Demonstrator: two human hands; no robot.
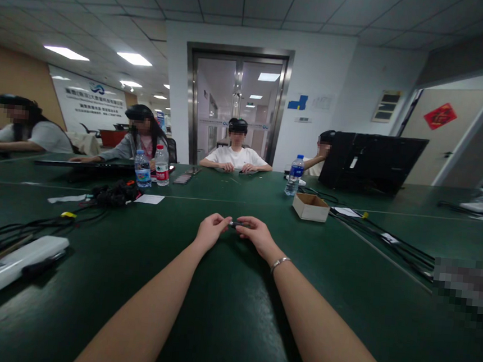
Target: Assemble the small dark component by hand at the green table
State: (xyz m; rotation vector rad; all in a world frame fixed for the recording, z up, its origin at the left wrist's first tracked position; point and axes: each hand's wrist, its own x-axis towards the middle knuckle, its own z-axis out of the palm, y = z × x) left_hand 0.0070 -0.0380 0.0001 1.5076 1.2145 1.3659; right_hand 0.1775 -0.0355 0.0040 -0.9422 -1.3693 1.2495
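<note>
Just above the green table (221, 314), a small dark object with a shiny silver end (234, 224) spans the gap between my two hands. The fingers of my left hand (211, 232) pinch its silver end. My right hand (258, 236), with a metal bracelet (280, 264) on its wrist, has thumb and fingers closed around the dark end. The object is too small for me to tell its kind, and the fingertips hide part of it.
Right of my hands stands an open cardboard box (310, 208), near a water bottle (295, 175) and a black monitor (370, 163). On the left lie black cables (113, 193) and a white power strip (27, 263). Across the table sits a person in a white shirt (235, 157).
</note>
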